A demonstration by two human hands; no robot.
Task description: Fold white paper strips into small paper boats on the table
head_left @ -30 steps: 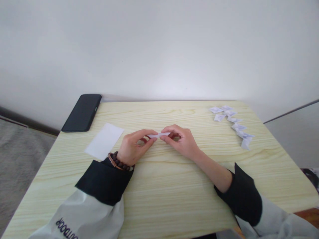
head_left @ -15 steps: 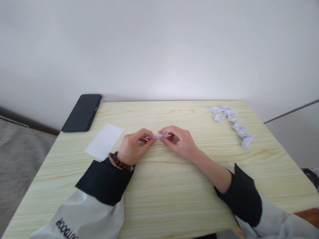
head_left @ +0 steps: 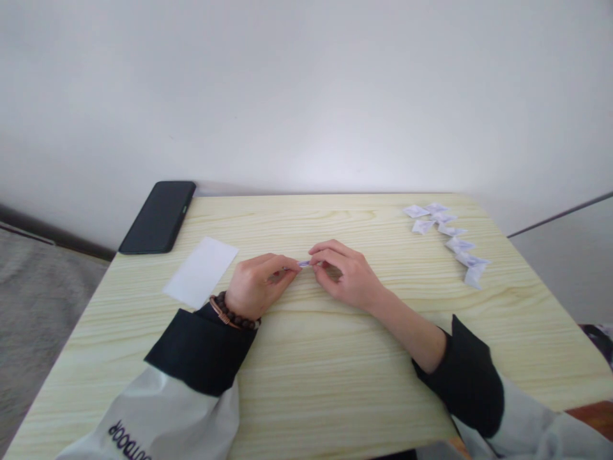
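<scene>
Pinching a small folded white paper (head_left: 304, 263) by opposite ends in the grip of left hand (head_left: 253, 281) and right hand (head_left: 353, 276), equally near, directly between both, long axis crosswise over the surface (head_left: 335, 383)

Pale wood-grain table (head_left: 325, 383) with black phone (head_left: 158, 217), white paper sheet (head_left: 200, 269) and several small folded papers (head_left: 458, 245)

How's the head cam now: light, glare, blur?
Head view: soft light, brighter glow mid-wall; head view: no hard-edged shadows by the left hand or right hand; head view: folded paper looks soft, mostly hidden by the hands; head view: folded white pieces low-contrast, fine creases hard to read.
</scene>
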